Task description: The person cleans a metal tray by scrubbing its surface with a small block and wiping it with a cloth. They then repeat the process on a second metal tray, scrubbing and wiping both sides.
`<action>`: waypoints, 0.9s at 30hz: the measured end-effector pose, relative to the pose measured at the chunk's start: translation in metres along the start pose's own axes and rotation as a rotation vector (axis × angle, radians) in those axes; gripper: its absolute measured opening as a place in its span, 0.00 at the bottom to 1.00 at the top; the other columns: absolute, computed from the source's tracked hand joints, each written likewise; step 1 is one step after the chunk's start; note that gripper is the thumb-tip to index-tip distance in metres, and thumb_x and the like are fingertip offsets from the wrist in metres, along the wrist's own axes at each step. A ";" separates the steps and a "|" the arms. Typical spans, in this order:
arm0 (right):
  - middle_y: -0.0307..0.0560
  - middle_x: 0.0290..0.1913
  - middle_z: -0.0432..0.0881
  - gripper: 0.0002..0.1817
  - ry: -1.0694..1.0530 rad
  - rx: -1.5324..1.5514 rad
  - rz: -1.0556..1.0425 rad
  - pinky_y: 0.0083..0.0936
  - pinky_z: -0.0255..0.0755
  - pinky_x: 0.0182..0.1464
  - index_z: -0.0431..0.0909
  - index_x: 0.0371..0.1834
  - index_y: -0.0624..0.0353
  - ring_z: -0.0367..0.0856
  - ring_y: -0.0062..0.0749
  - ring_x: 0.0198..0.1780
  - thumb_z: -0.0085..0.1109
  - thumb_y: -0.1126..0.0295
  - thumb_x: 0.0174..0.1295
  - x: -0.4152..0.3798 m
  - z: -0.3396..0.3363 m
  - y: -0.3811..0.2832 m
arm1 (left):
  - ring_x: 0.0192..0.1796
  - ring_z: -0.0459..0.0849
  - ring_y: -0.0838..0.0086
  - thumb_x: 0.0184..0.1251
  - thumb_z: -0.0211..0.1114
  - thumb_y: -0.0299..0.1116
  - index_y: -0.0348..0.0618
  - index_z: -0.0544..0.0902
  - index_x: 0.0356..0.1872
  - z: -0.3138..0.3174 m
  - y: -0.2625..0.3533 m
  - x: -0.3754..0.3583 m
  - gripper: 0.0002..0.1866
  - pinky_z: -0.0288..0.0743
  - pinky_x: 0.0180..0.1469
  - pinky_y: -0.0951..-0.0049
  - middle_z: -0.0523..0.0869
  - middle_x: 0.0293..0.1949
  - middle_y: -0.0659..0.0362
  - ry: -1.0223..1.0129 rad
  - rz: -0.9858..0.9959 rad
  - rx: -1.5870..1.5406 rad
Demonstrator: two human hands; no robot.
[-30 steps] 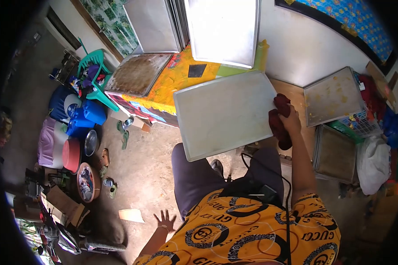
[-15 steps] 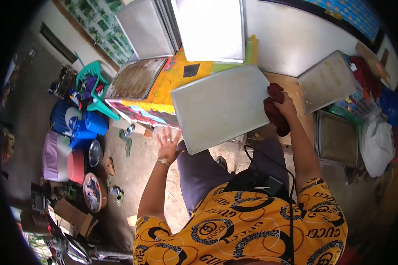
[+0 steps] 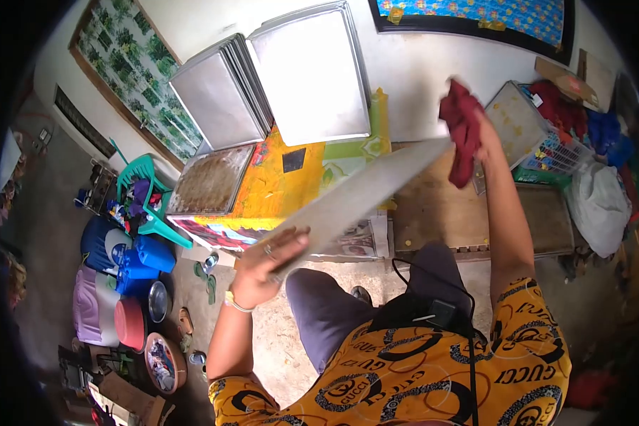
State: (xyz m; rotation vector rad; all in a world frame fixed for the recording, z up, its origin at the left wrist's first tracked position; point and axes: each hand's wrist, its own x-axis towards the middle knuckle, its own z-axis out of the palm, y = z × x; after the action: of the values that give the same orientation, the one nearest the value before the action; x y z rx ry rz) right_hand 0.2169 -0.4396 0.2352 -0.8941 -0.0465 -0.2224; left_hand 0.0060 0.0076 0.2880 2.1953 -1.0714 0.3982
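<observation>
while the person sits with knees toward the table, the left hand [image 3: 263, 266] grips the near corner of a metal baking tray [image 3: 366, 193], fingers closed over its edge and thumb on the upper face. the tray is tilted steeply, seen almost edge-on, running from about 7 o'clock up to 2 o'clock across the middle of the view, held in the air above the table with the yellow patterned cloth [image 3: 277, 188]. the right hand [image 3: 484, 135] is raised at the tray's far end, at about 1 o'clock, fingers clenched on a dark red rag [image 3: 461, 128] that hangs down from the fist; whether the rag or the hand touches the tray end, cannot tell.

on the cloth at 10 o'clock lies a soiled brown tray [image 3: 209, 181]. behind it, leaning on the white wall at 11 to 12 o'clock, stands a stack of clean trays [image 3: 224, 96] and one larger tray [image 3: 309, 74]. at 2 o'clock a stained tray [image 3: 515, 117] rests on a plastic basket [image 3: 561, 153], a white sack [image 3: 600, 202] just beside it. a wooden bench [image 3: 447, 213] sits under the right arm. at 9 o'clock on the floor: a green plastic chair [image 3: 145, 195], blue containers [image 3: 131, 259], a red lid [image 3: 129, 323].
</observation>
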 end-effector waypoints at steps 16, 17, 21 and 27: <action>0.60 0.72 0.51 0.34 -0.734 -0.483 -1.175 0.57 0.45 0.70 0.76 0.58 0.33 0.47 0.65 0.72 0.73 0.58 0.41 -0.192 0.226 0.122 | 0.40 0.80 0.68 0.73 0.48 0.34 0.34 0.77 0.38 0.011 0.035 -0.010 0.13 0.73 0.46 0.67 0.84 0.41 0.50 0.737 -0.165 0.120; 0.61 0.72 0.51 0.34 -0.681 -0.446 -1.125 0.54 0.45 0.70 0.74 0.60 0.36 0.48 0.63 0.72 0.72 0.57 0.43 -0.179 0.226 0.114 | 0.44 0.80 0.67 0.73 0.48 0.37 0.33 0.75 0.45 0.012 0.036 -0.030 0.15 0.74 0.49 0.65 0.81 0.46 0.49 0.742 -0.085 0.043; 0.61 0.72 0.51 0.34 -0.316 -0.390 -0.842 0.40 0.50 0.71 0.69 0.64 0.50 0.53 0.50 0.72 0.66 0.54 0.52 -0.106 0.223 0.063 | 0.51 0.79 0.62 0.75 0.44 0.43 0.33 0.70 0.58 0.009 0.069 -0.080 0.24 0.72 0.55 0.61 0.77 0.54 0.47 0.816 -0.094 0.109; 0.51 0.54 0.74 0.33 -0.145 -0.059 -0.353 0.24 0.73 0.51 0.69 0.59 0.59 0.77 0.31 0.51 0.69 0.55 0.53 0.007 0.188 0.024 | 0.63 0.71 0.59 0.75 0.38 0.53 0.35 0.66 0.65 0.000 0.100 -0.041 0.32 0.63 0.65 0.58 0.71 0.63 0.47 0.916 0.268 -0.286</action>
State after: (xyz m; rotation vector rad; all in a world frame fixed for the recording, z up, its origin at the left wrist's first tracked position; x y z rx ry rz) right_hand 0.2389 -0.2803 0.3356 -0.9562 -0.3355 -0.4891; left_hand -0.0979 -0.0139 0.3089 1.3477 -0.8105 1.1481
